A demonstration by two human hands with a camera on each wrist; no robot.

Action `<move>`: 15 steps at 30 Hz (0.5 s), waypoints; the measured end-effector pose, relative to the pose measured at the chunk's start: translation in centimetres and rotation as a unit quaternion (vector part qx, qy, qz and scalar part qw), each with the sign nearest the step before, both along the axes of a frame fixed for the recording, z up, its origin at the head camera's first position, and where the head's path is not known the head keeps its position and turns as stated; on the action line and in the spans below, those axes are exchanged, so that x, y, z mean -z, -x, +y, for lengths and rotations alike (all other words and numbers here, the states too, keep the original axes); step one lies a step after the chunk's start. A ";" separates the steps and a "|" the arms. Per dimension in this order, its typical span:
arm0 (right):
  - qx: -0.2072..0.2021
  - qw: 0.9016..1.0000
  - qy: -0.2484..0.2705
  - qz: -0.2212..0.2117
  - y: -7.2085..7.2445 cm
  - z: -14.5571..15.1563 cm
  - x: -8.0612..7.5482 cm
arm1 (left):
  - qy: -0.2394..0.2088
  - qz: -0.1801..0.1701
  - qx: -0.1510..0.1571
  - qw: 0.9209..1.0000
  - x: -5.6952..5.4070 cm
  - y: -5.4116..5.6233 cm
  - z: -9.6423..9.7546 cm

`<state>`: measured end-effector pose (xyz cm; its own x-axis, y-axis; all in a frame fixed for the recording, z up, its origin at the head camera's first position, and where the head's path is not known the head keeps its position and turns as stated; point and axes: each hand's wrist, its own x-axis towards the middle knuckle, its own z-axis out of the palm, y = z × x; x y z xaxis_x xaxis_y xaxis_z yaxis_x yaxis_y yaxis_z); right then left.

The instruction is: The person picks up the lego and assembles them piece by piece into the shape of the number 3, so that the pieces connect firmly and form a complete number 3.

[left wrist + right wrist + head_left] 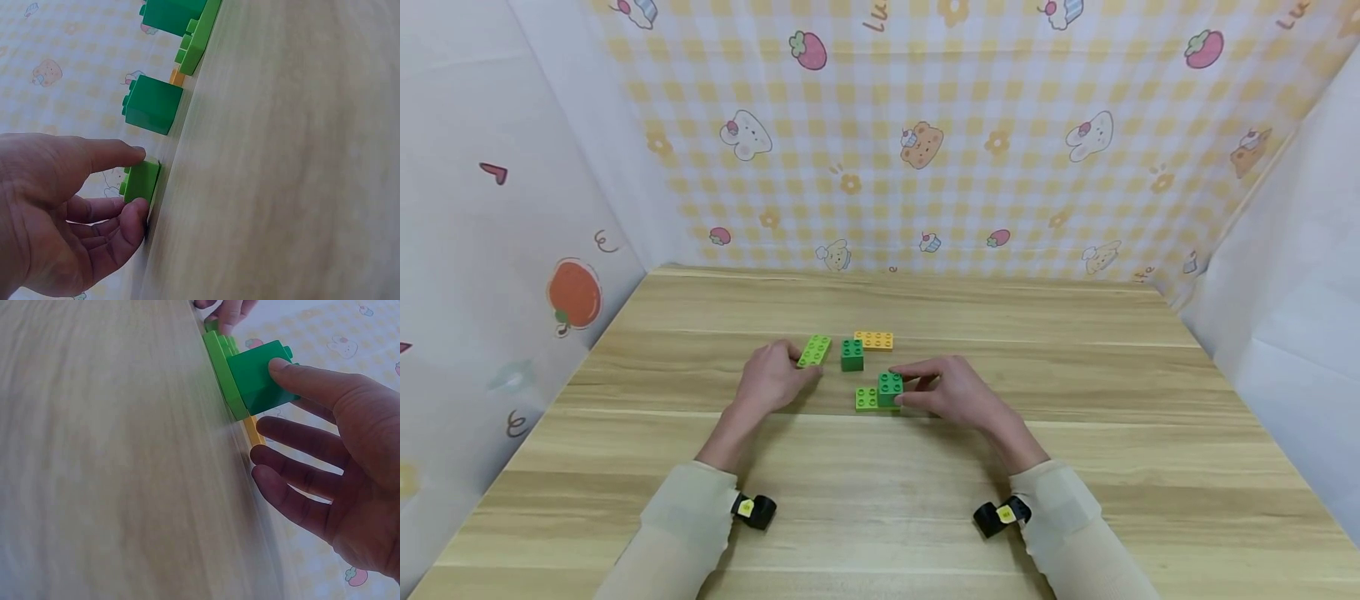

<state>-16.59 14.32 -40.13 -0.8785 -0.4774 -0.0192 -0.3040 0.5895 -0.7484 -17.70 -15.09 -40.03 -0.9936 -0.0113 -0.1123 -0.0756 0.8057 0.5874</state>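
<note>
Thumb and index finger of my right hand [953, 392] pinch a dark green square block [890, 388]. It sits over the right half of a flat light green building block [866, 399], whose left studs show. To the left, my left hand [772, 375] holds another flat light green block [814, 351] between thumb and fingers, slanted on the table. In the left wrist view that block [142, 181] lies low at the wood surface. Between the hands stands a second dark green block [852, 355], untouched, studs up.
A flat yellow-orange block [883, 340] lies just behind the untouched dark green one. The wooden table [880, 517] ends at a checked cloth backdrop [925, 208], with white cloth [467, 250] at the sides. Both wrists wear small black cameras.
</note>
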 end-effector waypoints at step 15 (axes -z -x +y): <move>-0.003 1.000 0.003 0.001 0.0 0.0 0.0 | 0.000 0.015 -0.004 1.000 0.0 0.1 -0.1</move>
<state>-16.58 14.34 -40.08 -0.8756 -0.4828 -0.0150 -0.3091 0.5839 -0.7507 -17.79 -15.15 -40.08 -0.9964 -0.0196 -0.0824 -0.0645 0.8057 0.5888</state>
